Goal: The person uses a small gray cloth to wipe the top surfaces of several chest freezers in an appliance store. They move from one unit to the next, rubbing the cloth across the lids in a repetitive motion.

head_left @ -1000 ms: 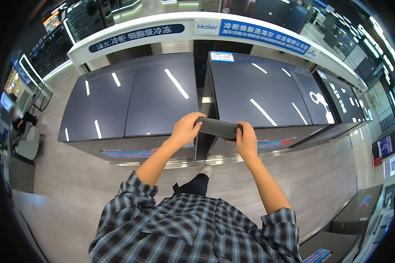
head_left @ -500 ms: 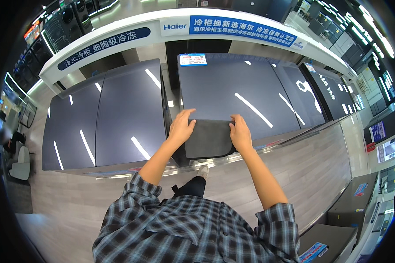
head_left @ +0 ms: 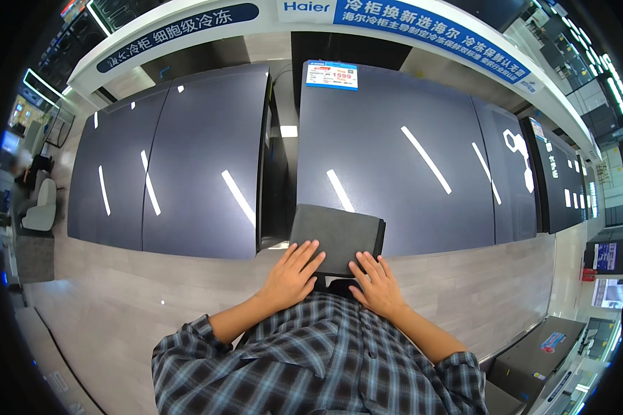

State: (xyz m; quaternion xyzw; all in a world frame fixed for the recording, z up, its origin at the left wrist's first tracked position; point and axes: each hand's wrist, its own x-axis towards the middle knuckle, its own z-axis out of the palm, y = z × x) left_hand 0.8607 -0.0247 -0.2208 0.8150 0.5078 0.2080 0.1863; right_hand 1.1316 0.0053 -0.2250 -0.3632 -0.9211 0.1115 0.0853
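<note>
A flat dark grey folded piece (head_left: pixel 337 232), cloth-like, lies at the front edge of a glossy blue-grey chest freezer lid (head_left: pixel 387 124). Layered edges show along its right side, and its near part reaches toward my body. My left hand (head_left: pixel 292 278) rests on its near left corner with fingers stretched out. On the near right corner lies my right hand (head_left: pixel 378 285), its fingers also flat and slightly spread. Neither hand is wrapped round the piece; both thumbs point inward near its lower edge.
A second blue-grey freezer (head_left: pixel 201 166) stands to the left across a narrow dark gap. A price card (head_left: pixel 332 76) lies on the right lid's far left corner. Behind runs a curved white sign rail (head_left: pixel 270 15). Dark boxy appliances (head_left: pixel 536 353) stand at lower right.
Both hands have come back toward my body, from the grey piece's upper corners to its near edge. The piece now lies more over the freezer's front edge. My view has shifted too.
</note>
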